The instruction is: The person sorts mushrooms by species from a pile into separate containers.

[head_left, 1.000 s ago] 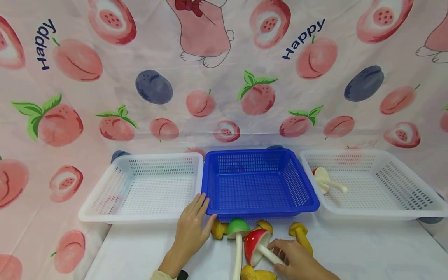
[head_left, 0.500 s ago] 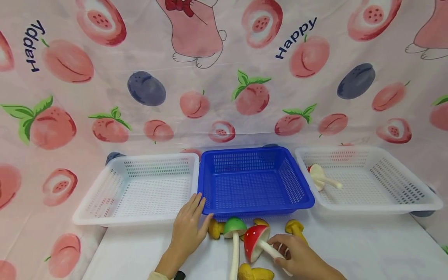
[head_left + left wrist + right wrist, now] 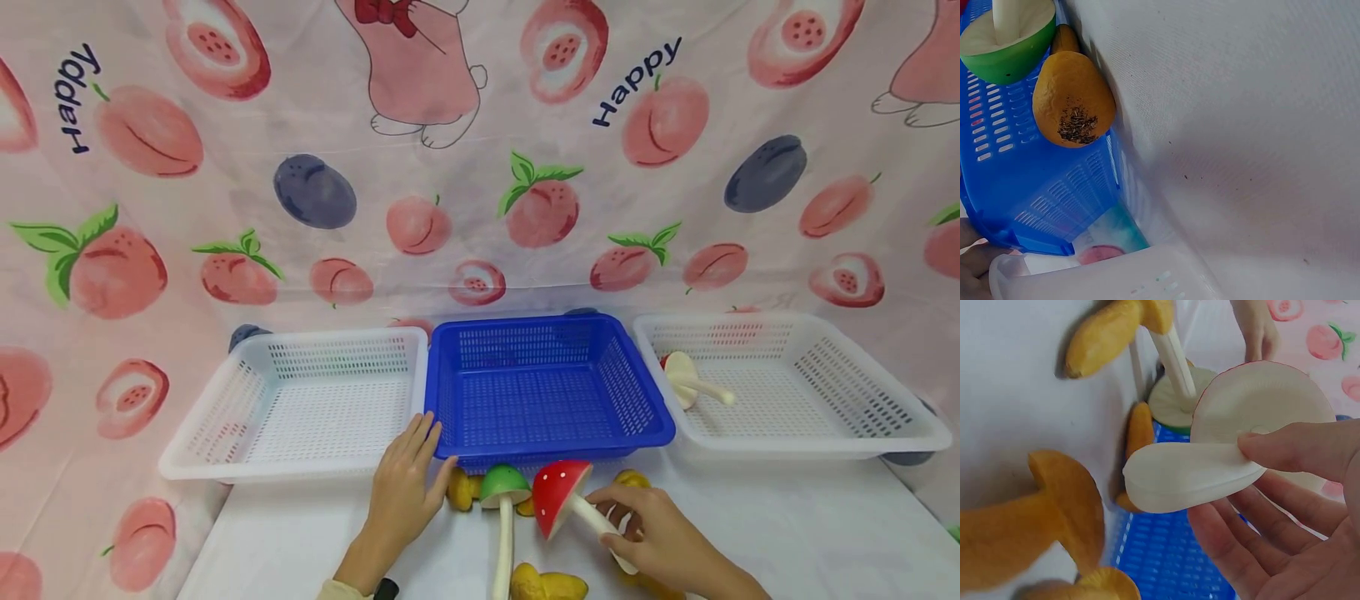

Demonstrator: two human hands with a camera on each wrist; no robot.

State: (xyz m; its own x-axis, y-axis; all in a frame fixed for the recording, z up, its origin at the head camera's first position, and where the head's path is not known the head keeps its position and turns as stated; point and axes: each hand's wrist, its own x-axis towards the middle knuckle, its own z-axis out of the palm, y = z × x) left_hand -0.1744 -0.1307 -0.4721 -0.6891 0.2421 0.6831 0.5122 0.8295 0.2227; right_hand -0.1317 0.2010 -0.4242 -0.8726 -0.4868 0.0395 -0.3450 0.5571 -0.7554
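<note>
My right hand (image 3: 652, 529) pinches the white stem of a red-capped toy mushroom (image 3: 558, 492) with white dots. In the right wrist view its thick stem (image 3: 1185, 478) lies between thumb and fingers, the cap's pale underside beyond. My left hand (image 3: 405, 483) rests with fairly straight fingers at the near corner where the left white basket (image 3: 300, 471) meets the blue basket (image 3: 555, 454). A green-capped mushroom (image 3: 505, 487) stands out before the blue basket. Several yellow-brown mushrooms (image 3: 551, 583) lie around it; one (image 3: 1072, 100) shows close up in the left wrist view.
A second white basket (image 3: 810, 450) on the right holds another red-capped mushroom (image 3: 686, 379), its pale underside showing. All three baskets stand side by side on a white tabletop (image 3: 255, 542). A peach-print cloth (image 3: 465, 167) hangs behind them.
My right hand has lifted the red-capped mushroom up from among the others and slightly to the right. The left hand stays at the basket corner. The head view shifted slightly earlier.
</note>
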